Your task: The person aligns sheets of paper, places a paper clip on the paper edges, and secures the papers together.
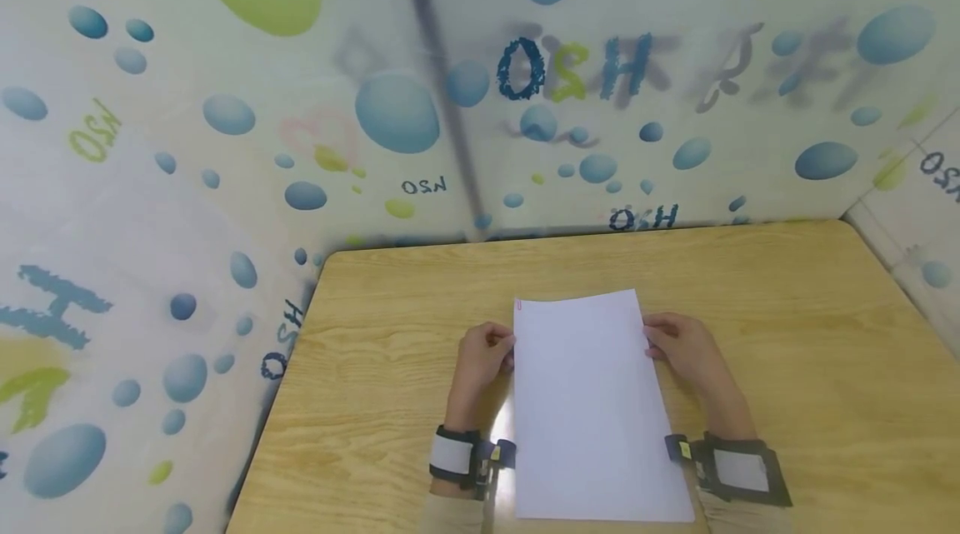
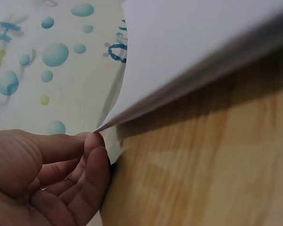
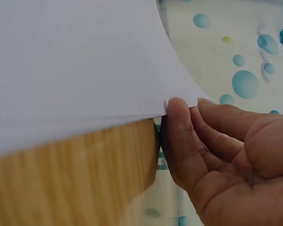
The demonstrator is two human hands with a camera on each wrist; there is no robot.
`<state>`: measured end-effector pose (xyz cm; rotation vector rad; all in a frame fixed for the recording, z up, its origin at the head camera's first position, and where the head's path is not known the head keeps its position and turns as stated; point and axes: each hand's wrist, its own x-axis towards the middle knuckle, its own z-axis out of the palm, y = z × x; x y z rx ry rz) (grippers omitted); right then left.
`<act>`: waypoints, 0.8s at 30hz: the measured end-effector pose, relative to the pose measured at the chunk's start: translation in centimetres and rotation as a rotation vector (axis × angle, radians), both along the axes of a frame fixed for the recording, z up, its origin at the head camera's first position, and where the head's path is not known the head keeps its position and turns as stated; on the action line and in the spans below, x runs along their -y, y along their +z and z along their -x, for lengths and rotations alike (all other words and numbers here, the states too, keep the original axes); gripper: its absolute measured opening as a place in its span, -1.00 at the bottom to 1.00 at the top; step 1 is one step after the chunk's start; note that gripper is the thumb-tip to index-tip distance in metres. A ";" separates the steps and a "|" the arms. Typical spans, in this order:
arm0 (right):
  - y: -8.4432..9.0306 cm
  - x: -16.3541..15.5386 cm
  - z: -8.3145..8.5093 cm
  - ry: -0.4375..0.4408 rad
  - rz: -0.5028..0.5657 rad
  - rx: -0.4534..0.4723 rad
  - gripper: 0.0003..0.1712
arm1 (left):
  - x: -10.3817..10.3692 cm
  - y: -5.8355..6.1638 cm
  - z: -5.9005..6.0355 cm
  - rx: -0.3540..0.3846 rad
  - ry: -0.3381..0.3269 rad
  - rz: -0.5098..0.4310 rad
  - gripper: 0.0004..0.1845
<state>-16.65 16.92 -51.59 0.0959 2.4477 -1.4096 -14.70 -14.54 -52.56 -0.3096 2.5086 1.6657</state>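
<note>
White sheets of paper (image 1: 592,409) are held up over the table between both hands, and their edge looks layered in the left wrist view. A small red paper clip (image 1: 519,305) sits at their top left corner. My left hand (image 1: 483,359) pinches the left edge between thumb and curled fingers; close up, the left wrist view shows the paper (image 2: 179,52) meeting the fingertips. On the opposite edge, my right hand (image 1: 686,346) pinches the paper (image 3: 85,61) with thumb and fingers. The sheets bend slightly along the top.
A wood-grain table (image 1: 382,367) with rounded corners lies beneath the hands. Behind it and on the left stand pale walls (image 1: 337,84) printed with blue and green drops and letters. Each wrist wears a strapped camera band (image 1: 453,455).
</note>
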 end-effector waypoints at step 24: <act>0.8 0.2 -0.4 0.042 -0.182 -0.006 -0.45 | 0.2 0.4 -0.2 0.033 0.037 0.030 -0.84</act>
